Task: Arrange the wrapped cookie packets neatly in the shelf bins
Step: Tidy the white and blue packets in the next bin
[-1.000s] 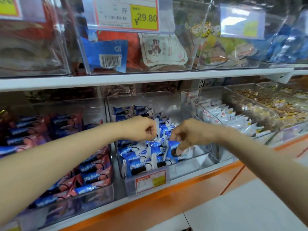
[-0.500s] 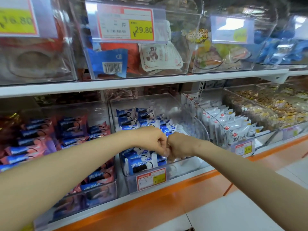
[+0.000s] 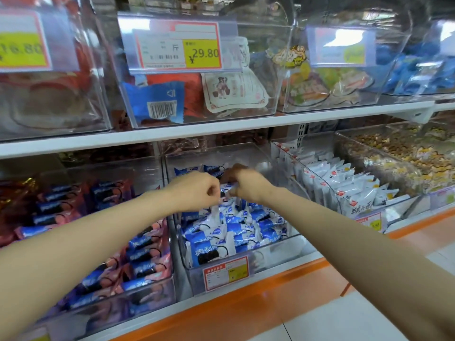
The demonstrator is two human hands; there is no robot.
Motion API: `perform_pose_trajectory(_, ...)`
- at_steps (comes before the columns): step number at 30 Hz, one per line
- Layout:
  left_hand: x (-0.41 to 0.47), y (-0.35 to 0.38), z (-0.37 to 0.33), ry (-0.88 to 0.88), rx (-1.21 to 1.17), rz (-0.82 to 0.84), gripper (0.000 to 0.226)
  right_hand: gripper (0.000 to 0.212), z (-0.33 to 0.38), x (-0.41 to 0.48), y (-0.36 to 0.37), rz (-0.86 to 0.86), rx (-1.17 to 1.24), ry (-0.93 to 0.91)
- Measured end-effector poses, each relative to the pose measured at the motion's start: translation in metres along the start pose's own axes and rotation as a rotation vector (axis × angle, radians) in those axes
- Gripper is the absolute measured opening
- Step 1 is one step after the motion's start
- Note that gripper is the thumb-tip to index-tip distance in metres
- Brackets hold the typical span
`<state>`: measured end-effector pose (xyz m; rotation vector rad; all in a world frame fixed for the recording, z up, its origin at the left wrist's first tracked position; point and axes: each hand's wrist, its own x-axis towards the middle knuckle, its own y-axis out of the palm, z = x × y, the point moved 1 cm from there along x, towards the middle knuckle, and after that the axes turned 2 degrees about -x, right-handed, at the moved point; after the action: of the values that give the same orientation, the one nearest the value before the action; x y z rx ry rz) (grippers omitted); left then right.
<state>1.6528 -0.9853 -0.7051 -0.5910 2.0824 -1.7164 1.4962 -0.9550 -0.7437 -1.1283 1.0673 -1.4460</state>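
Observation:
Blue-and-white wrapped cookie packets (image 3: 231, 232) fill a clear bin (image 3: 278, 252) on the lower shelf, standing in rough rows. Both my hands reach into the back half of that bin. My left hand (image 3: 197, 190) and my right hand (image 3: 246, 184) are curled, and together they pinch one blue-and-white packet (image 3: 225, 193) between them, just above the pile. The fingertips are mostly hidden behind the knuckles.
A bin of pink-and-blue packets (image 3: 138, 257) stands to the left, a bin of white packets (image 3: 349, 188) to the right, and loose snacks (image 3: 403, 153) farther right. The upper shelf (image 3: 221, 129) overhangs with more clear bins and price tags. The orange shelf edge (image 3: 246, 301) runs below.
Both hands have moved from the front of the blue-packet bin toward its back. They had been fist to fist; now a packet shows between them.

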Motion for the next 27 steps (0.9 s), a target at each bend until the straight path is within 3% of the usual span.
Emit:
perform_pose_trajectory(5,-0.011,-0.001,0.020,-0.010,-0.099,-0.078,0.008,0.040,0.010,0.016,0.014,0.003,-0.171,-0.020)
perform_pose_trajectory(8,-0.008,0.009,0.009,0.157,-0.142,-0.059,0.007,0.029,0.007,0.014,-0.007,-0.015,-0.148,0.021)
perform_pose_trajectory(11,0.003,0.026,-0.015,0.387,-0.161,0.063,0.015,0.024,-0.007,0.002,-0.052,-0.059,-0.107,0.094)
perform_pose_trajectory(15,0.025,0.055,-0.052,0.620,-0.052,0.245,0.029,0.034,-0.030,-0.037,-0.096,-0.073,-0.059,0.097)
perform_pose_trajectory(17,0.035,0.067,-0.056,0.677,0.106,0.305,0.035,0.042,-0.034,-0.060,-0.099,-0.005,-0.028,0.053)
perform_pose_trajectory(21,0.042,0.073,-0.047,0.683,0.342,0.357,0.036,0.030,-0.036,-0.091,-0.084,0.196,0.057,-0.027)
perform_pose_trajectory(27,0.040,0.073,-0.038,0.674,0.326,0.311,0.039,0.034,-0.034,-0.091,-0.046,0.509,-0.407,-0.186)
